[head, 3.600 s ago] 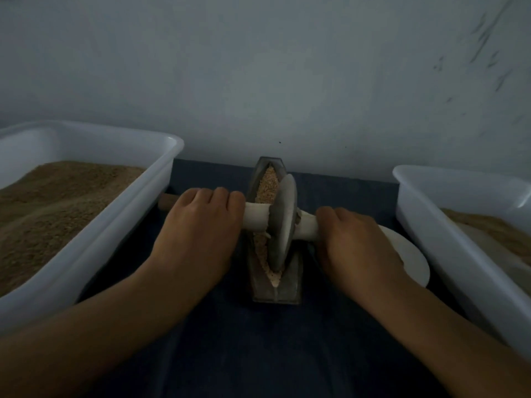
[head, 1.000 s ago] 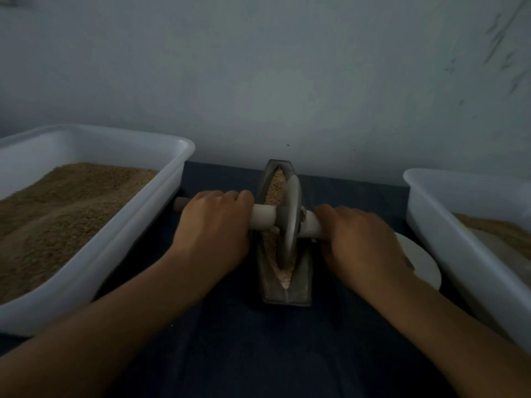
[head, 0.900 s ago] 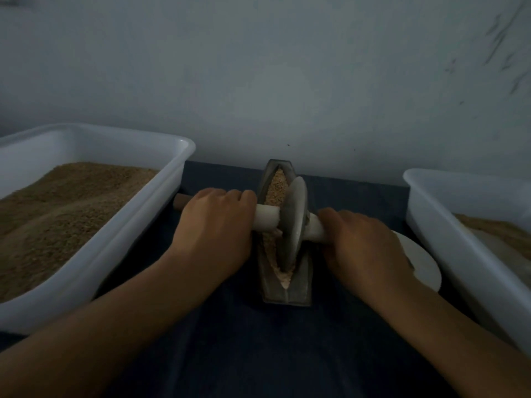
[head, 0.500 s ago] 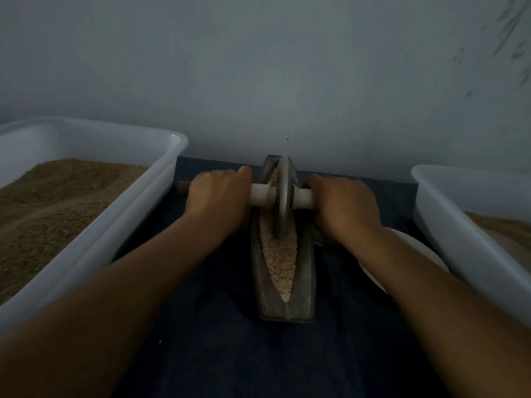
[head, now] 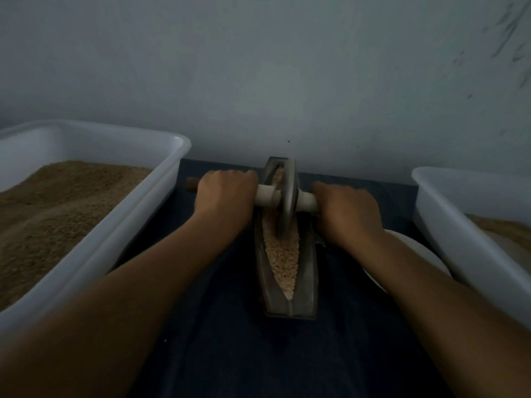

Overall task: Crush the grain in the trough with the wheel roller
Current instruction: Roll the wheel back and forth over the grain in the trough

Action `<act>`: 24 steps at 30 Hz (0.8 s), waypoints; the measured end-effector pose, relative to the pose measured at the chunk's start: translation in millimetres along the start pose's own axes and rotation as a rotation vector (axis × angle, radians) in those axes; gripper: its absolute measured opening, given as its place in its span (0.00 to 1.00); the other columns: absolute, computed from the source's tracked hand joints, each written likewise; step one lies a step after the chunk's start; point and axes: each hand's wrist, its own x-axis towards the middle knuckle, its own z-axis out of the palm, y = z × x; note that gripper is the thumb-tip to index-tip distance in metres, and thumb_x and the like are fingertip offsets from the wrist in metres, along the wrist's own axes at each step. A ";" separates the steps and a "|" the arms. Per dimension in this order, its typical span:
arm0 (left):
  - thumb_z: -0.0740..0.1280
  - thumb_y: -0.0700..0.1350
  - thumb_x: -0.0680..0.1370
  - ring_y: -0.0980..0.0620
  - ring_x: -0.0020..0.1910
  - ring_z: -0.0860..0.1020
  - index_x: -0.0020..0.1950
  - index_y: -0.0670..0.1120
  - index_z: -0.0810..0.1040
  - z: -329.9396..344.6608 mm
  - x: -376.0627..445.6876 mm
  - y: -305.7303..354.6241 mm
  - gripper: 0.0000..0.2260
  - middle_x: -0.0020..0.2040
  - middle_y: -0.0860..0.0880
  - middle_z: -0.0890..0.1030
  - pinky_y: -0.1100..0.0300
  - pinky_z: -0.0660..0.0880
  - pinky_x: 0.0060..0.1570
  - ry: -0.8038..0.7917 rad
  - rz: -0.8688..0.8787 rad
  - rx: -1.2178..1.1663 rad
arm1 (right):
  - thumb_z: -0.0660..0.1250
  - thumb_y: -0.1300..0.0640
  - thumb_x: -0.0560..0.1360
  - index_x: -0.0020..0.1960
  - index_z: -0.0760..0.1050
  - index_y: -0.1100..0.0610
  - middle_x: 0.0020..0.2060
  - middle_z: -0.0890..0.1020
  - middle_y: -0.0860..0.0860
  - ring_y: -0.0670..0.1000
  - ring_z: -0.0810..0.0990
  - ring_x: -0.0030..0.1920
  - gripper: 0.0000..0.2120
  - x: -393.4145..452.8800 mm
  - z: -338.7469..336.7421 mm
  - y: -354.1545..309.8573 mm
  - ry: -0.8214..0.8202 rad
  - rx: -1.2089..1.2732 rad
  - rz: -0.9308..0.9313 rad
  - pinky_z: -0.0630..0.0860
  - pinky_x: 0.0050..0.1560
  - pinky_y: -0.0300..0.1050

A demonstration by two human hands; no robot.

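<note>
A narrow boat-shaped metal trough [head: 309, 271] lies lengthwise on the dark cloth at centre, holding pale crushed grain [head: 283, 258]. The grey wheel roller [head: 288, 196] stands upright in the far half of the trough, its white axle handle running left and right. My left hand [head: 227, 193] grips the left side of the handle, whose brown end sticks out past my knuckles. My right hand [head: 347, 211] grips the right side of the handle. Grain under the wheel is hidden.
A large white tub [head: 143, 214] heaped with brown grain stands on the left. Another white tub [head: 459, 234] with grain stands on the right. A white plate [head: 413, 248] lies partly under my right forearm. A grey wall rises just behind the trough.
The wheel rolled from the near half of the trough to the far end with both hands on it, baring the grain in the near half. It has since come back slightly.
</note>
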 end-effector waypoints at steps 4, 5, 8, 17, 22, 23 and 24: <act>0.70 0.48 0.75 0.50 0.46 0.78 0.55 0.49 0.70 -17.9 -33.6 7.1 0.13 0.50 0.50 0.79 0.56 0.65 0.41 0.020 0.035 0.040 | 0.67 0.52 0.74 0.52 0.70 0.50 0.41 0.77 0.49 0.54 0.77 0.39 0.09 -31.2 -16.8 -8.0 -0.001 0.018 -0.019 0.62 0.36 0.47; 0.70 0.49 0.75 0.50 0.46 0.78 0.55 0.49 0.70 -22.1 -43.6 8.4 0.14 0.50 0.50 0.79 0.57 0.64 0.42 0.033 0.048 0.051 | 0.68 0.54 0.74 0.52 0.70 0.51 0.40 0.77 0.49 0.53 0.75 0.38 0.09 -40.4 -21.8 -9.4 -0.001 0.030 -0.033 0.62 0.36 0.47; 0.70 0.50 0.75 0.52 0.48 0.77 0.56 0.50 0.68 -34.8 -70.7 8.7 0.14 0.52 0.51 0.78 0.59 0.63 0.44 0.068 0.092 0.051 | 0.72 0.56 0.71 0.50 0.71 0.53 0.37 0.76 0.50 0.52 0.72 0.35 0.11 -62.9 -36.7 -13.9 0.016 0.022 -0.076 0.62 0.36 0.46; 0.70 0.50 0.73 0.56 0.41 0.67 0.48 0.53 0.56 -34.8 -87.0 1.2 0.21 0.50 0.54 0.75 0.61 0.62 0.43 0.058 0.094 -0.023 | 0.72 0.57 0.69 0.45 0.74 0.55 0.33 0.75 0.52 0.52 0.69 0.32 0.08 -62.7 -43.3 -16.8 0.110 0.012 -0.103 0.62 0.36 0.45; 0.72 0.48 0.72 0.50 0.46 0.76 0.48 0.52 0.59 -6.5 -45.2 -0.9 0.20 0.49 0.51 0.77 0.57 0.65 0.44 0.060 0.077 -0.076 | 0.72 0.55 0.68 0.43 0.73 0.54 0.32 0.75 0.51 0.53 0.67 0.29 0.09 -30.2 -18.2 -7.8 0.078 -0.080 -0.074 0.55 0.33 0.45; 0.72 0.48 0.72 0.50 0.46 0.77 0.48 0.52 0.60 -1.9 -35.0 -2.3 0.20 0.49 0.51 0.77 0.56 0.66 0.44 0.054 0.076 -0.087 | 0.72 0.54 0.68 0.44 0.72 0.53 0.34 0.76 0.51 0.55 0.71 0.30 0.10 -22.2 -14.0 -6.3 0.056 -0.093 -0.065 0.55 0.33 0.45; 0.73 0.48 0.72 0.49 0.46 0.77 0.49 0.52 0.61 2.2 -25.9 -3.6 0.19 0.49 0.50 0.78 0.55 0.66 0.44 0.048 0.072 -0.100 | 0.71 0.53 0.69 0.46 0.72 0.52 0.36 0.77 0.50 0.55 0.75 0.34 0.10 -15.0 -10.2 -5.0 0.030 -0.091 -0.051 0.56 0.33 0.45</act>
